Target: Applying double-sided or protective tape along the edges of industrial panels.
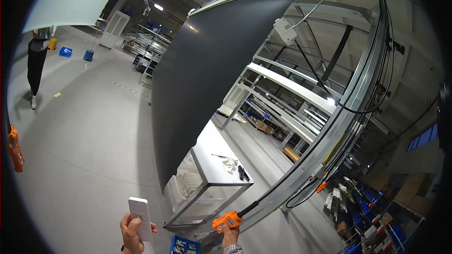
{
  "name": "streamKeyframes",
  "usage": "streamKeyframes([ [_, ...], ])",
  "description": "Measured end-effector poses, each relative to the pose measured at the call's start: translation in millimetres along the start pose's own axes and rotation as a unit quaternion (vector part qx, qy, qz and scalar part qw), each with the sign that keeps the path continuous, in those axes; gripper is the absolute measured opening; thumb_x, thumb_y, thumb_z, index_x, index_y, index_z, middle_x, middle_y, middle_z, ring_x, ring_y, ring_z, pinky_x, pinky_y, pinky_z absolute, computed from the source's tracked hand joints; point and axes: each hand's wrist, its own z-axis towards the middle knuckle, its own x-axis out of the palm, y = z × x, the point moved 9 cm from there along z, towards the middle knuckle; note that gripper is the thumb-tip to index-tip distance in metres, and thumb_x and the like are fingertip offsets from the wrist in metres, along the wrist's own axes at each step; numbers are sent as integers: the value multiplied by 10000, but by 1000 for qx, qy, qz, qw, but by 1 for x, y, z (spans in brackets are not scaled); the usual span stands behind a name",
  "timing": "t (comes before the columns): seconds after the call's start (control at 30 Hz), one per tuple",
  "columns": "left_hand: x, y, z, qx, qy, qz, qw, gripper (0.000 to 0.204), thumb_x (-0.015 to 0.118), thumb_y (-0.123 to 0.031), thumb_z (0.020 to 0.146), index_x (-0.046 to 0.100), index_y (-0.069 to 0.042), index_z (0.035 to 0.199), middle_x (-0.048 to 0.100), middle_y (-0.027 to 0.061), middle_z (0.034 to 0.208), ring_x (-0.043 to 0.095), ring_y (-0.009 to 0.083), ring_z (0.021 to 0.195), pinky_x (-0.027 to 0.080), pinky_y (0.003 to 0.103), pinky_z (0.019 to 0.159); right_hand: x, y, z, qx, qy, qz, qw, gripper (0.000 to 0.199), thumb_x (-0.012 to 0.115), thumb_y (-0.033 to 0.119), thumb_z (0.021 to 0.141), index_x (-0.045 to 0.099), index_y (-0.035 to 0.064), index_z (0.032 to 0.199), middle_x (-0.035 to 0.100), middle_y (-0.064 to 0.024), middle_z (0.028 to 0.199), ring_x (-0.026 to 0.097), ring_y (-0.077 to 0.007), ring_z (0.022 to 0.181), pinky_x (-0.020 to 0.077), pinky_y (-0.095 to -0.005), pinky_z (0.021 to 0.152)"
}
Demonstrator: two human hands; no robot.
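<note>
- Fingers of the left hand close around a slim white remote, the thumb laid on its face; it is held upright, out to the left of the worktop's near left corner.
- Right hand grips an orange pendant control, thumb on its face; in view it appears below the near edge of the worktop, and a black cable runs from its upper right end.
- White worktop on a metal-legged table: a black tool lies at the near right corner, a crumpled white cloth or paper just beside it near the right edge, and a thin dark tool farther in. Pale bins show beneath the left edge.
- Large dark sheet hangs from an overhead rail, its lower part screening the far left of the worktop.
- Metal frame rises along the right, with cables beside it.
- Blue crate with small contents sits at the lower edge, between the two hands.
- Second orange pendant shows at the far left; beyond it stands another person in dark trousers, partly covered by a pale sheet.
</note>
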Motion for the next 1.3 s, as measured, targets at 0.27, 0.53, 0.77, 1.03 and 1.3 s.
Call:
streamKeyframes([
  [0.27,2,-7,-14,-6,20,7,1000,290,503,-224,739,481,24,889,537,116,684,596,228,544,530,353,466,-3,10,-15,-12,-1,6,1000,577,638,-50,729,381,81,1228,499,-41,1080,508,-167,969,430,-331,878],
  [0.53,-12,-12,-13,-38,-20,3,999,287,487,-206,787,489,28,953,585,149,686,606,225,576,523,316,533,10,-3,-10,75,74,6,994,478,548,-5,790,374,103,1222,486,-36,1082,516,-173,949,452,-339,823],
  [0.77,-22,-46,10,24,-39,22,999,277,442,-270,862,502,-12,944,598,147,729,582,205,625,480,312,612,-36,10,29,-3,-43,-71,997,413,582,60,798,432,86,1182,523,-22,1077,530,-136,916,456,-278,748],
  [1.03,-84,-61,-3,69,-122,33,990,284,453,-291,864,525,-22,917,601,140,735,585,210,642,475,309,622,-67,6,21,-3,-96,-134,986,394,626,102,790,469,81,1151,550,-23,1024,547,-128,843,480,-270,685],
  [1.3,-80,-48,0,28,-90,35,995,254,437,-274,874,490,-40,955,570,111,716,562,182,664,464,309,587,-85,0,19,-51,-104,-128,985,448,622,45,772,421,56,1172,523,-38,1087,539,-153,910,472,-289,744],
])
